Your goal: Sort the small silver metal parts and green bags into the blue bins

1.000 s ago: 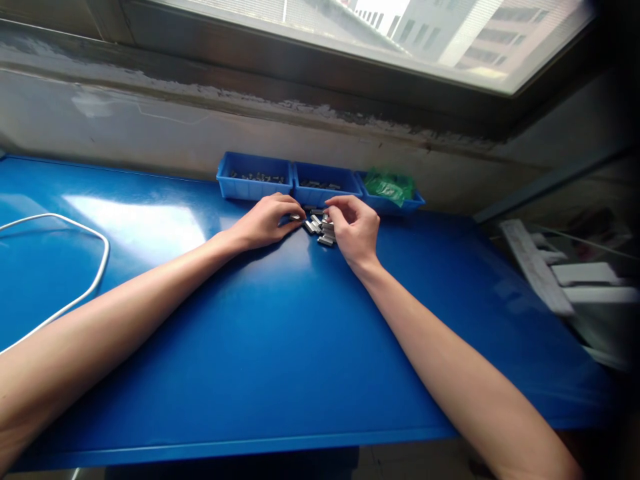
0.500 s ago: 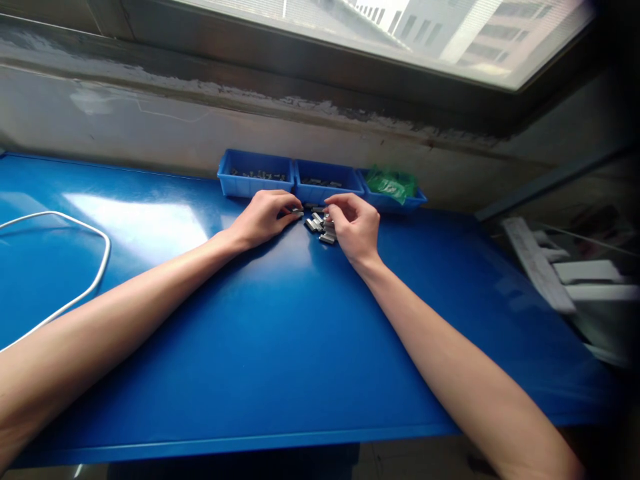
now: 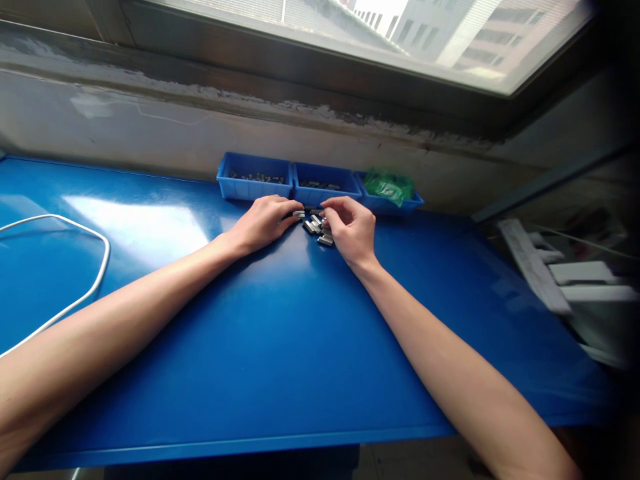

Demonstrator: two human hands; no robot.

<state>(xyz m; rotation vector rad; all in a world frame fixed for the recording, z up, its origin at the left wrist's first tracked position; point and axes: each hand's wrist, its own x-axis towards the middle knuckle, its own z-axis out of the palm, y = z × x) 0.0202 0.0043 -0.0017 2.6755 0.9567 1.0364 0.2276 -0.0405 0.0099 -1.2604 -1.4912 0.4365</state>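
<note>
Several small silver and black metal pieces point(image 3: 325, 240) lie in a loose pile on the blue table point(image 3: 280, 347), in front of the bins. At the pile's left side, my left hand point(image 3: 267, 222) has thumb and fingertips around a small silver piece point(image 3: 299, 214). My right hand point(image 3: 353, 230) is over the right part of the pile, thumb and index finger bent together; whatever lies between its fingertips is too small to make out. Part of the pile is hidden behind this hand.
Two blue bins, the left one point(image 3: 255, 189) and the middle one point(image 3: 327, 195), hold small metal parts. A third bin point(image 3: 387, 204) holds a green plastic bag point(image 3: 390, 186). A white cable point(image 3: 106, 257) curves across the table's left side. Pale objects point(image 3: 583, 272) stand at the right.
The view has shifted slightly. My left thumb and fingers are a little further apart around the silver piece, which shows more clearly. My right hand has stayed at the pile.
</note>
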